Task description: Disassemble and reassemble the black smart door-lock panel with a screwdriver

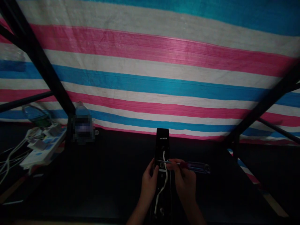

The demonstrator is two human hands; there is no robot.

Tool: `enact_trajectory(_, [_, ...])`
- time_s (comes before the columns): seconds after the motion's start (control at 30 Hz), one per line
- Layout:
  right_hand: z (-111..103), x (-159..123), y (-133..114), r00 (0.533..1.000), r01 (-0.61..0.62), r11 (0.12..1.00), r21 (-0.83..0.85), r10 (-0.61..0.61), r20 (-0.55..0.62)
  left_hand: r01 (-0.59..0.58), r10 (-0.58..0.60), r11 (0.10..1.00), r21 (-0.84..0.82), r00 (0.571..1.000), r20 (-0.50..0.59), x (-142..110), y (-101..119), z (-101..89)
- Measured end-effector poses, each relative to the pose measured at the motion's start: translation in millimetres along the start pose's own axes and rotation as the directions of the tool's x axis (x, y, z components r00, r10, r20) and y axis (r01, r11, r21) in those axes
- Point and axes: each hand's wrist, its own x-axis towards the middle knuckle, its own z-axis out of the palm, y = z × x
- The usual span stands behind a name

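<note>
A long, narrow black device (161,144) lies lengthwise on the dark surface in front of me, small white labels on its face. A white cable (161,190) runs along it, bending toward its near end. My left hand (149,181) grips the device's left edge with thumb and fingers. In my right hand (186,181) is a screwdriver (198,167), held sideways; its clear, purplish-red handle points right and its thin metal shaft crosses above the device toward my left fingers. Dim light hides whether the tip touches anything.
At left, a white power strip (38,156) carries plugs and tangled white cords. A partly blurred plastic bottle (82,110) stands beside a black metal post (44,68). Another slanted post (264,109) rises at right. Behind hangs a striped tarp (150,81).
</note>
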Motion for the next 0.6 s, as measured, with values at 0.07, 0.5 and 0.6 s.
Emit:
enact_trajectory(0.07, [0.9,1.0,-0.6,0.999,0.04,0.998,-0.039,-0.04,0.003,-0.018,0.018,1.0,0.011,1.0,0.002,-1.7,-2.6,0.3])
enact_trajectory(0.5, [4.2,2.0,4.3,0.996,0.086,0.993,-0.079,-0.083,0.031,-0.033,0.032,0.998,0.049,0.999,0.016,-2.3,-12.6,-3.1])
enact_trajectory(0.6, [3.3,5.5,2.7,0.987,0.141,0.984,-0.11,-0.131,0.095,-0.047,0.046,0.998,0.048,0.999,0.015,-3.4,-12.3,-3.1])
